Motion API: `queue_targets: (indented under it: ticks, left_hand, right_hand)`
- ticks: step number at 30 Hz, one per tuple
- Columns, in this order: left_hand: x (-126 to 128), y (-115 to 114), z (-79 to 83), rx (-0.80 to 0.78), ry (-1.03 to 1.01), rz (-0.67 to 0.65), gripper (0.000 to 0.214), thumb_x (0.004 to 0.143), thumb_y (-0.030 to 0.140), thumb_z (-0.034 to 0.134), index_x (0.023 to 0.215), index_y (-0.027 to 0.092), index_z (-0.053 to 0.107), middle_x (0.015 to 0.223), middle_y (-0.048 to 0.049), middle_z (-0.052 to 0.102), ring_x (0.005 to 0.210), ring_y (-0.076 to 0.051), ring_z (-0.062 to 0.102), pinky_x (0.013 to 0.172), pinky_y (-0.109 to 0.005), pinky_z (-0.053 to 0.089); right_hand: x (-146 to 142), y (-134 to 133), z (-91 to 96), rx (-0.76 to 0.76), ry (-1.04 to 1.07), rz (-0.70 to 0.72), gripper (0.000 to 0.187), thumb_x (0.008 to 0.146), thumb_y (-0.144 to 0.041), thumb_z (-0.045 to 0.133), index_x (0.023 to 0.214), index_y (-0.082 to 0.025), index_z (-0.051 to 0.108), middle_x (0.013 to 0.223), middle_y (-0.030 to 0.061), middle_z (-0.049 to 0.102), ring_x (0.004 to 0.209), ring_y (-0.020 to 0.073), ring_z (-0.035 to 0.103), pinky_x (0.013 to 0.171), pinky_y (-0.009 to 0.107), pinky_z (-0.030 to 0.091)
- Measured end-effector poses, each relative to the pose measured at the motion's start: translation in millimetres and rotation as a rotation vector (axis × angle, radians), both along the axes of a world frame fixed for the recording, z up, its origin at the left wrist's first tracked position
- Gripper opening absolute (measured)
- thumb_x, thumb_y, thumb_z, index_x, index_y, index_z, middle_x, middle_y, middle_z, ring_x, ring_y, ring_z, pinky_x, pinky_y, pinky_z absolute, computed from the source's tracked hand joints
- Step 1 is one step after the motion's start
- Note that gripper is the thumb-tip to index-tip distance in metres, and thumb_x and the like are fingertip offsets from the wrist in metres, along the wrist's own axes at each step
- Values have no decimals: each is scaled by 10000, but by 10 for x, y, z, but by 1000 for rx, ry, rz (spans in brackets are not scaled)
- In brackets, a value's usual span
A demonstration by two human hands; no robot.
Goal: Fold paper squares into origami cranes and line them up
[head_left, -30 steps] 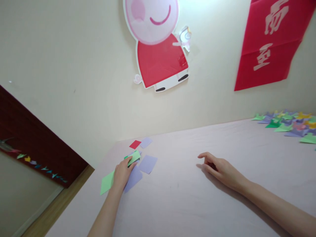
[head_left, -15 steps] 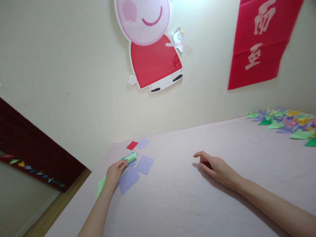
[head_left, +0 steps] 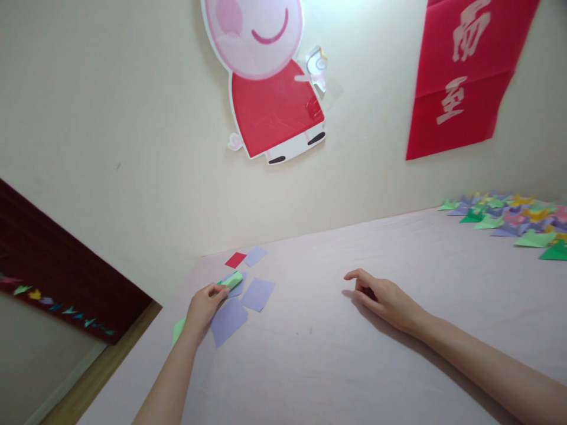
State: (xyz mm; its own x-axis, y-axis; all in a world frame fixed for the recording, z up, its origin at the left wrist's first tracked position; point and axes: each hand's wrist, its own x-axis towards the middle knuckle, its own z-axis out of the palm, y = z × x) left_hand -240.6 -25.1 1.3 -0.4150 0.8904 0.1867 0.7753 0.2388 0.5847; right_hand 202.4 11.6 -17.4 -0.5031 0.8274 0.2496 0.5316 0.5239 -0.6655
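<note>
At the table's left side, my left hand (head_left: pixel 205 306) pinches the near end of a light green sheet of paper (head_left: pixel 233 280), its surface curved. Darker green shows along its far edge. Purple paper squares (head_left: pixel 258 294) lie around it, one partly under the green paper and a larger purple sheet (head_left: pixel 229 321) just right of my wrist. Another light green sheet (head_left: pixel 178 329) is partly hidden by my left forearm. Over the middle right of the table, my right hand (head_left: pixel 376 295) holds nothing; its index finger and thumb are apart, the other fingers curled.
A red paper square (head_left: pixel 235 260) and a small purple square (head_left: pixel 255 256) lie near the wall. Several folded paper pieces (head_left: pixel 509 221) in mixed colours cover the far right corner. A cartoon pig cutout (head_left: pixel 277 112) and a red banner (head_left: pixel 469 82) hang on the wall.
The whole view has shifted slightly. My left hand still grips the green paper, now raised a little at the fingertips; my right hand keeps its pose.
</note>
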Motion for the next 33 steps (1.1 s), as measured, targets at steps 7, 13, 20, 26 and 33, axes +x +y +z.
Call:
queue_targets:
  ticks: [7,13,20,26,33]
  left_hand:
    - [135,-57,287,-15,100,-22,241,723,389,542,676,172,635,713,-70,691,734,-272,639,686,-338,462]
    - [1396,-182,281,96,301,-261,95,839,247,544,772,210,600,1148,-54,661,1109,-257,551,973,-389,379]
    - [2838,-394,221,23,399,-727,110,878,158,555,978,179,594,970,-40,637,904,-222,575,816,-370,500]
    - [2707,-565,137,-183,311,-855,258,841,289,659,1055,157,602,1184,-87,607,1068,-286,548,914,-451,483]
    - [2557,-520,-30,-16,322,-985,503,869,303,608,1316,137,448,1390,-132,487,1230,-306,453,1027,-475,405]
  right_hand:
    - [8,-2,-2,20,18,13,237,953,-344,434,1156,-230,475,738,-23,580,640,162,567,645,281,429]
    - [-98,-166,190,239,23,25,373,808,-45,434,1134,-220,491,1062,60,596,760,146,581,687,274,480]
    - [-71,-356,122,465,-311,7,198,717,8,578,751,-186,600,807,52,622,783,227,537,696,351,468]
    - [331,-290,124,407,-282,73,220,807,-32,613,793,-242,673,912,20,665,902,217,523,786,343,436]
    - [533,-346,163,537,-411,154,179,952,-190,488,977,-234,660,942,50,673,859,213,543,770,357,430]
